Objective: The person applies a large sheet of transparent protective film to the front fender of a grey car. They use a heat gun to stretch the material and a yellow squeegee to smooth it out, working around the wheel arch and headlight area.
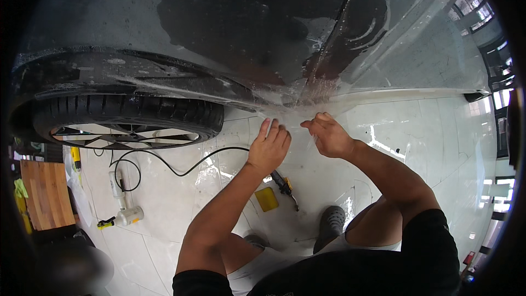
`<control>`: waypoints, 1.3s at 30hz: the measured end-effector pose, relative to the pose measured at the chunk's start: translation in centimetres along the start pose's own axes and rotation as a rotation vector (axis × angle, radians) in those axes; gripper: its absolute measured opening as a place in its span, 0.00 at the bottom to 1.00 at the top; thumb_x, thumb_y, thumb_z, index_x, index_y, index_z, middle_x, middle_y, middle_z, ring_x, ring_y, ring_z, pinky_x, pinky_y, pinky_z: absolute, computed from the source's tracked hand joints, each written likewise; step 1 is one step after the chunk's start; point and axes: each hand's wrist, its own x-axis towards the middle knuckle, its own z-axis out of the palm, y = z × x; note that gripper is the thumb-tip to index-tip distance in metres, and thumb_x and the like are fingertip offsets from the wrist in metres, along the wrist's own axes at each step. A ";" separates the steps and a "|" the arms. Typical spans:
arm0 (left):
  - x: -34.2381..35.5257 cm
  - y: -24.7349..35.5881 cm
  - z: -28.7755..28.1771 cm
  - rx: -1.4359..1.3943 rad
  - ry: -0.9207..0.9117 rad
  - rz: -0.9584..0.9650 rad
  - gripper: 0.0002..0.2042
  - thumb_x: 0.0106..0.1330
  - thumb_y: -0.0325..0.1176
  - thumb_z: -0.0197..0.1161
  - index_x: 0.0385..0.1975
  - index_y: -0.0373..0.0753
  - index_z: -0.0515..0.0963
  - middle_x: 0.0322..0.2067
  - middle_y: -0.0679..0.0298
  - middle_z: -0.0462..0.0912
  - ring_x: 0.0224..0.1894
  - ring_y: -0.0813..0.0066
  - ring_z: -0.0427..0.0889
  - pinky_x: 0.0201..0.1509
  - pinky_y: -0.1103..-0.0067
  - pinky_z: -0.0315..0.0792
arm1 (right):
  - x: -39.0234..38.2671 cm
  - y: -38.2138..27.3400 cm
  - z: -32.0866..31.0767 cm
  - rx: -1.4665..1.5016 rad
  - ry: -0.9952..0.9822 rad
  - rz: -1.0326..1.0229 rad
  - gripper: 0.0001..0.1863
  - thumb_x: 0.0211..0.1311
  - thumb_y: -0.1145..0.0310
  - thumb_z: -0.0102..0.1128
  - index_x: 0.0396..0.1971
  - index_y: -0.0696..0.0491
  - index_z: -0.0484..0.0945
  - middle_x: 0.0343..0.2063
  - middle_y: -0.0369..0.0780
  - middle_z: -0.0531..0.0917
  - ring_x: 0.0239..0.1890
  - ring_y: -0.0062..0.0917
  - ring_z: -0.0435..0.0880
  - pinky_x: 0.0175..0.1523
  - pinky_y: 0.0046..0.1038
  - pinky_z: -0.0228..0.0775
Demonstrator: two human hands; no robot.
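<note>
A dark car body panel (pixel 230 16), wet and beaded with water, fills the top of the view. Clear film (pixel 323 90) lies over it, wrinkled and gathered toward the panel's lower edge. At that edge my left hand (pixel 270 145) has its fingers bent up on the film, thumb hidden behind them. A little to the right, my right hand (pixel 330 136) is closed in a pinch on the loose film. Some film stretches between both hands. Below my left hand, a black hand tool (pixel 281 182) with a bent metal tip lies on the floor beside a yellow squeegee card (pixel 267 199).
A car wheel (pixel 131 123) stands to the left. From beside it a black hose (pixel 175 173) loops over the tiled floor (pixel 181 214). A white spray bottle (pixel 127 216) lies at the left, near a wooden-topped stool (pixel 48 194). My shoe (pixel 330 227) is below.
</note>
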 end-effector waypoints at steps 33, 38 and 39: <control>2.8 -0.5 8.8 0.133 0.058 -0.127 0.08 0.53 0.31 0.57 0.33 0.40 0.75 0.31 0.62 0.75 0.28 0.71 0.78 0.32 0.74 0.72 | 1.6 1.8 3.2 -0.652 -0.066 0.204 0.19 0.50 0.71 0.52 0.44 0.56 0.77 0.36 0.44 0.78 0.45 0.34 0.71 0.55 0.34 0.60; 3.1 -1.3 10.7 0.109 0.081 -0.164 0.11 0.53 0.32 0.57 0.36 0.39 0.75 0.31 0.62 0.74 0.30 0.71 0.77 0.33 0.73 0.72 | 1.6 1.0 4.8 -0.648 -0.015 0.259 0.21 0.46 0.74 0.53 0.44 0.59 0.77 0.40 0.48 0.77 0.47 0.39 0.70 0.58 0.39 0.58; 2.6 -1.2 9.6 0.063 0.052 -0.156 0.10 0.53 0.32 0.57 0.35 0.40 0.75 0.30 0.62 0.73 0.30 0.72 0.77 0.33 0.73 0.72 | 1.8 -1.1 4.4 -0.617 0.050 0.286 0.19 0.45 0.75 0.54 0.41 0.59 0.77 0.41 0.47 0.77 0.50 0.41 0.70 0.59 0.43 0.57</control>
